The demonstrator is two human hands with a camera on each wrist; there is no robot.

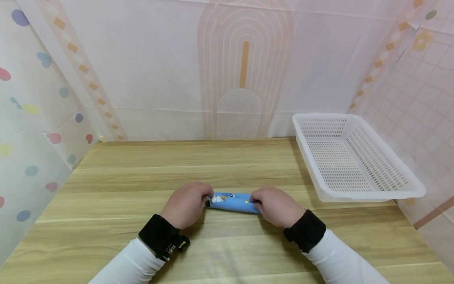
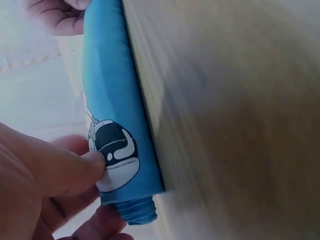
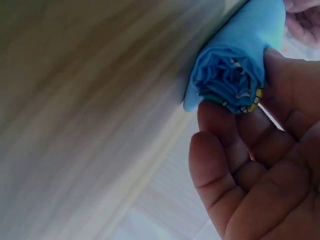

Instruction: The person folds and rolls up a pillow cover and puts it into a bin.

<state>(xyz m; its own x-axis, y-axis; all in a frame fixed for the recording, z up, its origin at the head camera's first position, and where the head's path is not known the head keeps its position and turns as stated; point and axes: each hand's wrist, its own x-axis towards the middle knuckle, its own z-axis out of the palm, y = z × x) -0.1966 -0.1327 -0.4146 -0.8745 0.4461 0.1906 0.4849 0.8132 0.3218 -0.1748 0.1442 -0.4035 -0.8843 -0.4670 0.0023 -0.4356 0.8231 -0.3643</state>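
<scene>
A blue cloth roll (image 1: 234, 203) with a cartoon print lies across the wooden table in front of me. My left hand (image 1: 186, 206) pinches its left end, thumb over a black-and-white printed figure in the left wrist view, where a narrower inner fold (image 2: 139, 210) pokes out of the end. At the right end, my right hand (image 1: 278, 207) grips the roll between thumb and fingers. Spiralled layers of fabric (image 3: 220, 77) show at that end in the right wrist view, with the fingertips right at the lower edge.
A white perforated plastic basket (image 1: 324, 187) stands at the table's back right, beyond my right hand. Printed cloth walls (image 1: 159, 79) close off the back and both sides of the wooden table (image 1: 142, 165). Black bands (image 1: 157, 236) with cameras circle both wrists.
</scene>
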